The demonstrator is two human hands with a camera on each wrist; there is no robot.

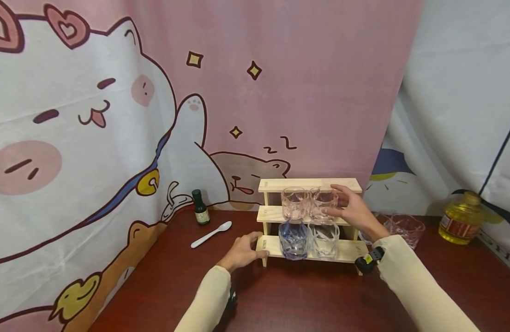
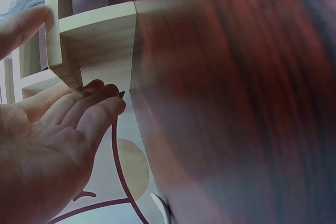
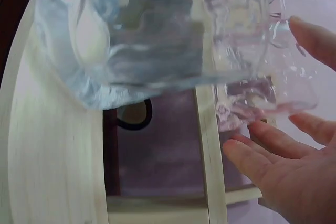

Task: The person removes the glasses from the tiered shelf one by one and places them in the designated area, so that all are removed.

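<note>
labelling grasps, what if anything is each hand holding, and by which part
The left hand grips the light wooden tiered rack by its lower left end; the right hand holds the rack's right pink transparent tumbler by its sides.

The head view looks forward and down at the whole shelf [image 1: 351,249] from farthest back; the left wrist view, tipped sideways, faces its end closely; the right wrist view, close to the glasses [image 3: 152,35], shares them with the head view.
</note>
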